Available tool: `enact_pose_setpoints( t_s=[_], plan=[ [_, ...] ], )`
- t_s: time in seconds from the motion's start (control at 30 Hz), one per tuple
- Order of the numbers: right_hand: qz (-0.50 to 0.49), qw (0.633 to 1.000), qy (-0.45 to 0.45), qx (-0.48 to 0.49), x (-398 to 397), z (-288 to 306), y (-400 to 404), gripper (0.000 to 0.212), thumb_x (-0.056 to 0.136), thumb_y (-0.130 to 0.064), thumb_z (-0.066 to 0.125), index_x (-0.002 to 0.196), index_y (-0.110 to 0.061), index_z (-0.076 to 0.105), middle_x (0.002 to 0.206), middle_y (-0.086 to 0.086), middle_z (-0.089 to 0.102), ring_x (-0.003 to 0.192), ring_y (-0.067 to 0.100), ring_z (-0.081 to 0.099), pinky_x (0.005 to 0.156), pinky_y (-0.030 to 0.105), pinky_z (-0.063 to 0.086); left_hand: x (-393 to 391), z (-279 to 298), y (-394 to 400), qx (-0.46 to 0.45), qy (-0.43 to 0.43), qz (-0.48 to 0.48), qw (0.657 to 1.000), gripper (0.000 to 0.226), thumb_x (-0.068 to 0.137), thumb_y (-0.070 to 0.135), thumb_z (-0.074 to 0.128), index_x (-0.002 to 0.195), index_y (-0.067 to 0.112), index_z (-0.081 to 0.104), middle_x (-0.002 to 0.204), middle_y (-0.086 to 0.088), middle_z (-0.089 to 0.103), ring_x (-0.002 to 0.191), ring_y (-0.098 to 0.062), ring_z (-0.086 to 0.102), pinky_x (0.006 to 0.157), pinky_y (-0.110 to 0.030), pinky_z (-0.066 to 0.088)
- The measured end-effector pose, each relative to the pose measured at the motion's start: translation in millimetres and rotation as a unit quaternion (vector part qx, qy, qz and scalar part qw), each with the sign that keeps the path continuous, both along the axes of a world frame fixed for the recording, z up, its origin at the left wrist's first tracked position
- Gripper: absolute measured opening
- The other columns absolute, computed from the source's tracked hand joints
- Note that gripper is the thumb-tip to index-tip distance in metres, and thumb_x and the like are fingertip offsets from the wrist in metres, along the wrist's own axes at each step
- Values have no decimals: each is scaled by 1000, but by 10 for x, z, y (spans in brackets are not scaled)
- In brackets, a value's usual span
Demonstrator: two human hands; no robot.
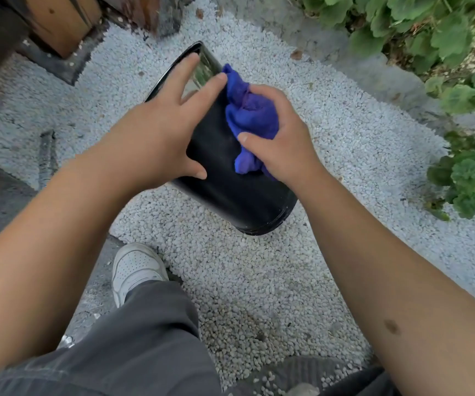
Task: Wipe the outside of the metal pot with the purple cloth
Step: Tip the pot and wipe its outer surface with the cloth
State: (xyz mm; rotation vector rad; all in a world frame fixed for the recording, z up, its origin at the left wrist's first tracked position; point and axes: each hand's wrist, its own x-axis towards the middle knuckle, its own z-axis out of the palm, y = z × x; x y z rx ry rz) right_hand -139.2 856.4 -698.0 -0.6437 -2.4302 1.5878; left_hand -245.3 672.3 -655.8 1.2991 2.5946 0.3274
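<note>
A dark metal pot point(230, 192) lies tilted on its side over white gravel, its open rim pointing away from me and its base toward me. My left hand point(156, 130) rests on the pot's upper left side with fingers spread, the thumb pressed against the wall, steadying it. My right hand point(282, 138) is closed around a bunched purple cloth point(250, 115), which is pressed against the pot's upper right side. Part of the cloth is hidden under my fingers.
White gravel point(259, 281) covers the ground. Green leafy plants point(444, 38) grow at the right along a concrete edge. Wooden blocks point(59, 24) stand at the upper left. My white shoe point(136, 267) and grey trouser legs are below the pot.
</note>
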Motion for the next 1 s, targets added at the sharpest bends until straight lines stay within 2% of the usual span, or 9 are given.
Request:
enact_pose_setpoints(
  t_s=[0.23,0.4,0.5,0.57,0.63,0.7,0.8,0.9,1.0],
  plan=[
    [93,956,93,263,297,-162,-270,61,69,-6,74,128,-7,58,122,6,63,109,18,50,100,16,27,-285,-58,-31,-28,-41,46,998,131,53,42,95,156,32,14,162,-8,6,127,-45,47,101,-46,44],
    [254,874,80,407,665,-267,-287,59,69,-2,61,128,-9,61,121,11,65,94,31,52,91,32,39,-435,-20,25,-56,-44,54,996,128,56,44,94,156,32,15,159,-9,12,127,-44,47,103,-48,44],
    [412,828,13,381,812,-240,-193,56,76,1,60,129,-15,60,111,3,66,84,31,54,79,39,48,-475,13,121,-56,-44,59,996,127,58,46,92,157,28,15,160,-8,10,131,-42,43,105,-46,40],
    [382,856,-51,344,804,-186,-90,55,79,-5,61,128,-27,54,108,-5,63,91,25,55,82,40,48,-509,34,165,-53,-37,60,996,123,59,48,91,157,27,19,160,-7,11,131,-43,42,106,-47,38],
    [231,932,-60,274,736,-133,68,62,76,-8,64,128,-37,45,111,-9,60,97,14,56,87,35,51,-560,46,171,-46,-31,67,996,116,59,47,91,154,26,27,155,-10,18,130,-44,42,107,-49,38],
    [53,984,-37,169,655,-66,284,77,75,-8,65,136,-44,37,121,-7,55,102,3,54,89,16,46,-591,50,168,-43,-30,74,996,111,59,46,91,151,26,32,152,-15,23,129,-44,42,108,-49,38],
    [-93,985,-45,135,607,-101,600,68,79,-20,66,140,-38,41,130,-9,55,114,3,52,90,-2,30,-583,51,198,-48,-24,78,996,108,60,48,89,151,24,35,151,-19,24,131,-44,40,109,-49,37],
    [-58,986,-106,117,654,-234,568,56,79,-23,68,132,-36,52,124,-7,59,111,14,57,91,7,35,-532,70,244,-61,-12,77,995,109,60,51,89,150,24,34,151,-19,25,130,-46,41,108,-52,39],
    [4,975,-93,204,762,-358,305,53,79,-21,68,130,-23,55,127,4,59,112,27,55,99,31,37,-474,85,288,-75,-1,72,995,108,60,50,90,149,27,34,152,-18,22,127,-49,44,103,-53,41]
  ],
)
